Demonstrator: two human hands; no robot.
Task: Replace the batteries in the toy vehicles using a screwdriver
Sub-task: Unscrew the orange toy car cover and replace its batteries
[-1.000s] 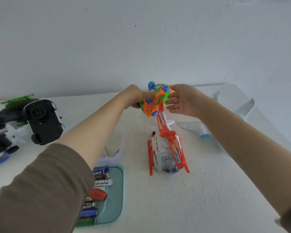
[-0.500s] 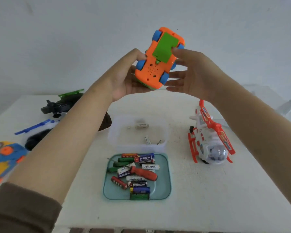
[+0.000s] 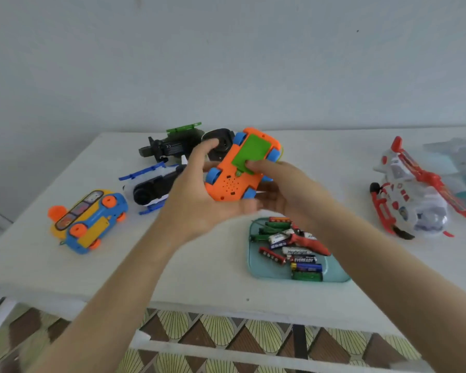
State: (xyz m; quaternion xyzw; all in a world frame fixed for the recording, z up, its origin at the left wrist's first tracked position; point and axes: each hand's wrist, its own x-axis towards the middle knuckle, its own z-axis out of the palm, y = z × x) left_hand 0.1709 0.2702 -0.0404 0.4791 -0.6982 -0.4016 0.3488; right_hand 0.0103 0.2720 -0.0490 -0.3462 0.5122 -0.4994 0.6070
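Orange toy car [image 3: 236,175] held upside down above the white table [image 3: 199,281], blue wheels up, green battery cover [image 3: 249,153] facing the camera. Left hand [image 3: 194,200] cups the car's near left side, fingers curled round it, thumb raised along the edge. Right hand [image 3: 288,189] grips from the right: thumb tip on the lower edge of the green cover, remaining fingers tucked beneath the body (mostly hidden, some motion blur). Directly below the hands, a teal tray [image 3: 334,274] holds loose batteries [image 3: 306,267] and a red-handled screwdriver [image 3: 307,242] lying across them. Blue-and-yellow toy bus [image 3: 88,220] on its side at the left; red-and-white helicopter [image 3: 412,192] at the right; dark toy vehicles [image 3: 170,149] behind the hands.
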